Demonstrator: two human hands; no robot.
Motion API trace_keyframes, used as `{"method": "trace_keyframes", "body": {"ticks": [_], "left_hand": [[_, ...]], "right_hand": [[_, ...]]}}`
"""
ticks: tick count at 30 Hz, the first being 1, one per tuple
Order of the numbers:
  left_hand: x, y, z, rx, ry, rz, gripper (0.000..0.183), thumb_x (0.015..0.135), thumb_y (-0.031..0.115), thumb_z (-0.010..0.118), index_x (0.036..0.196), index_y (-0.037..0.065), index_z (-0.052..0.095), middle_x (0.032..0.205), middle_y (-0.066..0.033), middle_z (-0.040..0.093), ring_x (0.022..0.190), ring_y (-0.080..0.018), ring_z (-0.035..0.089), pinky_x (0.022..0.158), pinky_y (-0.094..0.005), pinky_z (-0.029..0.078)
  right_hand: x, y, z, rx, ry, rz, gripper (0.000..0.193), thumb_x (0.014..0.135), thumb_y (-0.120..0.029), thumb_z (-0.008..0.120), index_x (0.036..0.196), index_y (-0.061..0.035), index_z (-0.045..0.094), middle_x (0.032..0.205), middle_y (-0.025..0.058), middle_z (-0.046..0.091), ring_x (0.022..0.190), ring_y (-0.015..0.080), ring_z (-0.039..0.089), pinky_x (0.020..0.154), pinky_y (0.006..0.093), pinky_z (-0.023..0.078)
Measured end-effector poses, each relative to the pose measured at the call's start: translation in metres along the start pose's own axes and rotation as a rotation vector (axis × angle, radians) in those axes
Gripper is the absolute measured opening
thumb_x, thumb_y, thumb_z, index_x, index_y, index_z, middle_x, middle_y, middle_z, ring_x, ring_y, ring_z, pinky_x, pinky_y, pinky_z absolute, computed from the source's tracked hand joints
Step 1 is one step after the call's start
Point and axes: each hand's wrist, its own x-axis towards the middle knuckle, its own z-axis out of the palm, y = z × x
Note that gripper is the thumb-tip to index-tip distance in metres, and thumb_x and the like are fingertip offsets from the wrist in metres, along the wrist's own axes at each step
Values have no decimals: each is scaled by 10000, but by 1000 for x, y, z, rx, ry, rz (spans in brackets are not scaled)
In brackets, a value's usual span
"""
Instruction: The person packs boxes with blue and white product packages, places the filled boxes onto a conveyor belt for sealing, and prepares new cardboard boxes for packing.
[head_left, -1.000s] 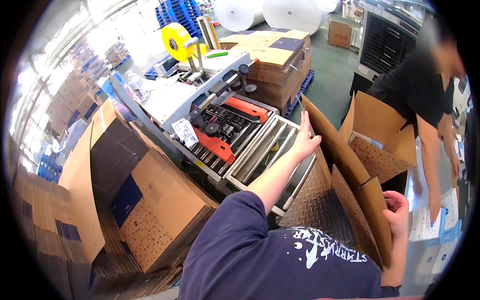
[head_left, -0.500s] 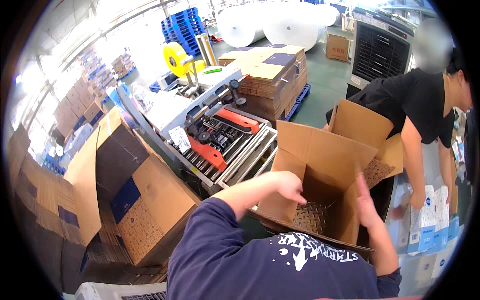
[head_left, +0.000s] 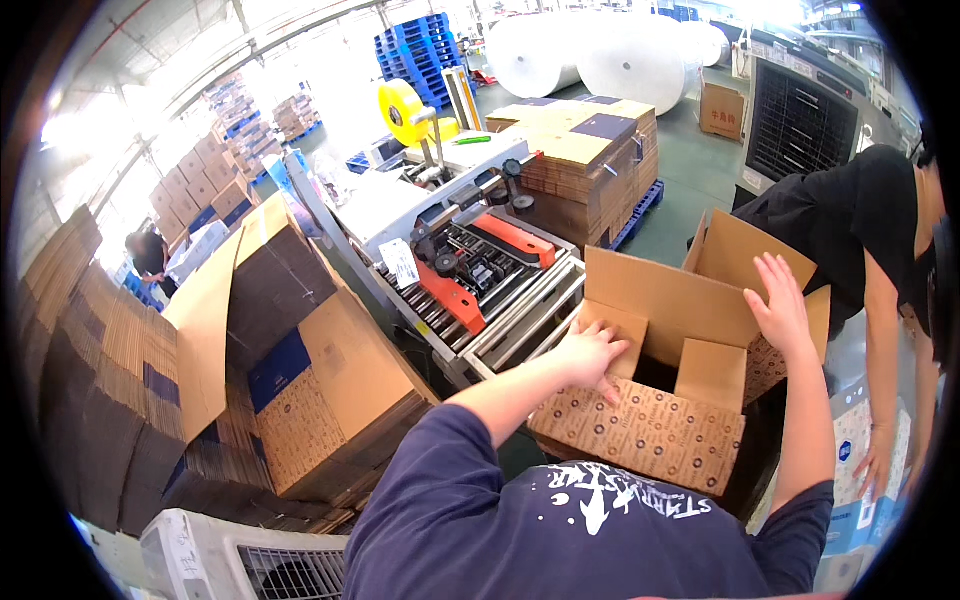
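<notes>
A brown cardboard box (head_left: 690, 300) stands in front of me. Its near flap (head_left: 640, 435), printed with small round marks, lies folded over the opening. Both side flaps are turned inward, while the far one stays up; a dark gap shows between them. My left hand (head_left: 597, 355) rests on the left side flap and the edge of the near flap, fingers spread. Raised beyond the right side of the box, my right hand (head_left: 783, 303) has its fingers stretched out and holds nothing. Another open carton (head_left: 755, 250) stands just behind the box, to the right.
A roller carton-sealing machine (head_left: 480, 270) with a yellow tape roll (head_left: 400, 112) stands ahead. Flattened cartons (head_left: 330, 400) are stacked at left, and more (head_left: 580, 150) lie on a blue pallet. A co-worker (head_left: 860, 220) bends over blue-and-white packs (head_left: 852, 460) at right.
The near and side flaps have folded inward over the box. My left hand has come down onto the flaps; my right hand has lifted off the right side. The view has shifted left.
</notes>
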Motion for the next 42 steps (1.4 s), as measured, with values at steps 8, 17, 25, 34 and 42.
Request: {"method": "trace_keyframes", "body": {"ticks": [8,17,25,34,42], "left_hand": [[-69,-88,42,-989,88,-320,878,718,419,744,1377,14,328,1406,-170,375,1285,-248,387,1042,-370,330],[6,-71,344,-1250,-130,-614,565,894,442,528,1276,26,512,1212,-153,577,1112,-238,546,935,-374,427],[-99,-163,51,-1659,413,-200,591,764,52,637,1315,-21,439,1221,-84,570,1062,-179,569,968,-319,417],[-25,2,11,-944,-438,796,561,920,307,536,1380,38,363,1375,-165,429,1285,-254,387,1057,-344,306],[-2,-100,160,-454,32,216,705,826,411,612,1383,72,344,1434,-219,266,1339,-374,233,1089,-465,229]], "right_hand": [[-113,-95,32,140,-563,89,603,813,-339,585,1317,-47,432,1384,188,395,1328,322,304,1083,474,229],[-265,140,39,815,-198,1059,613,954,-472,346,1313,17,434,1319,133,483,1209,253,454,1018,335,336],[-270,20,114,1627,49,1279,710,907,-629,315,1345,-83,426,1355,81,466,1233,264,443,1012,429,348],[-100,-58,37,1213,-83,605,690,854,-243,431,1472,-121,150,1505,81,214,1390,204,173,1093,399,156],[-218,56,14,1212,-136,1040,794,682,61,411,1448,-68,246,1454,140,307,1299,232,365,1011,303,361]]}}
